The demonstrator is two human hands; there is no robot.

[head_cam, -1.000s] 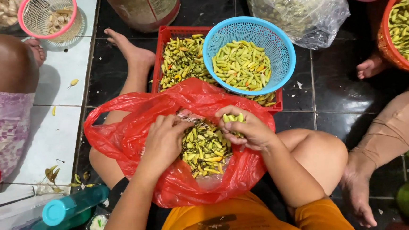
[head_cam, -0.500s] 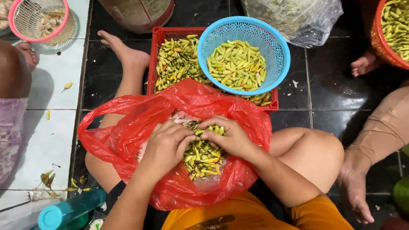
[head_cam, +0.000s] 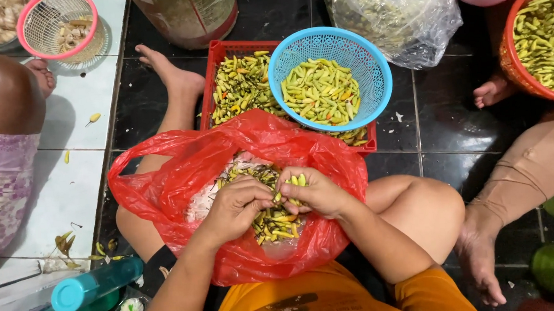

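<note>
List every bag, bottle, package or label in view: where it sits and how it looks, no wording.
Red plastic bag: on the lap, open, holding chillies.
Clear plastic bag: top centre-right, crumpled, filled.
Teal bottle: bottom left, lying down, lighter cap.
Large container: top centre, brownish, pale label.

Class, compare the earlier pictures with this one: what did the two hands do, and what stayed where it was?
The right hand, raised a second ago, came down to meet the left hand over the chillies in the red bag; it holds a few. The blue basket and red crate stayed put.
</note>
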